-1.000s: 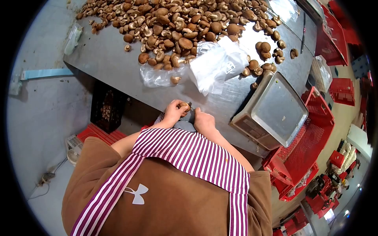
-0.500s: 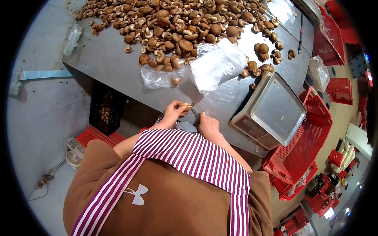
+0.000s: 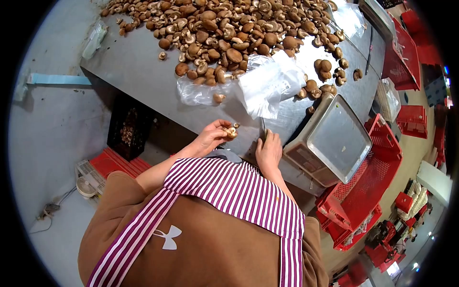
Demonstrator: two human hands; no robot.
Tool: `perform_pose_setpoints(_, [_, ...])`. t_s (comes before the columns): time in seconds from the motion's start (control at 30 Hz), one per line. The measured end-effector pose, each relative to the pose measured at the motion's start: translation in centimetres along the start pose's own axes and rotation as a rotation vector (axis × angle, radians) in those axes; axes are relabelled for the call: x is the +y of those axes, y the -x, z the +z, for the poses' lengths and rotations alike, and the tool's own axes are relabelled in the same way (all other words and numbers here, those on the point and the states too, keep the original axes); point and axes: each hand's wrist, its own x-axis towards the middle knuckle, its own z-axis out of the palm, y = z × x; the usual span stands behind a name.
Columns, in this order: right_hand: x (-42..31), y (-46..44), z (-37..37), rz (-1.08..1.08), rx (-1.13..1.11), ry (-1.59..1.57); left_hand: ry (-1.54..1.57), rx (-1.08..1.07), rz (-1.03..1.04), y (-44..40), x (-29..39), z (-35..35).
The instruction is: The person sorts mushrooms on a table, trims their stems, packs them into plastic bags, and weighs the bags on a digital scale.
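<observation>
The left grip (image 3: pixel 209 138) pinches a mushroom (image 3: pixel 231 133); just beside it, the right grip (image 3: pixel 269 150) closes around a thin knife (image 3: pixel 264 124). Beyond both, plastic bags (image 3: pixel 271 85) lie on the worktop (image 3: pixel 138 71).

head cam, worn on person's head, looks fwd & down, arm's-reach view, wide fisheye

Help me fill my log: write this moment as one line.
left hand: holds a mushroom | right hand: holds a thin blade | metal table: mushroom pile, plastic bags | right side: metal tray
</observation>
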Motion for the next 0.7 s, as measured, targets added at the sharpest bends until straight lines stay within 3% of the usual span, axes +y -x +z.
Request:
perform_pose_setpoints(0.13, [-0.7, -0.5, -1.5, -0.238, 0.082, -0.092, -0.116, 0.006, 0.007, 0.5, 0.1, 1.2])
perform_pose_setpoints(0.27, [-2.9, -0.1, -0.7, -0.040, -0.172, -0.658, -0.238, -0.039, 0.090, -0.1, -1.3, 0.9])
perform_pose_setpoints(0.4, [-3.5, 0.0, -0.5, 0.011, -0.275, -0.685, -0.361, -0.055, 0.183, -0.3, -1.9, 1.3])
perform_pose_setpoints(0.7, [-1.4, -0.1, 1.4, 0.108, -0.332, -0.770, -0.629, -0.017, 0.149, -0.3, -2.0, 1.6])
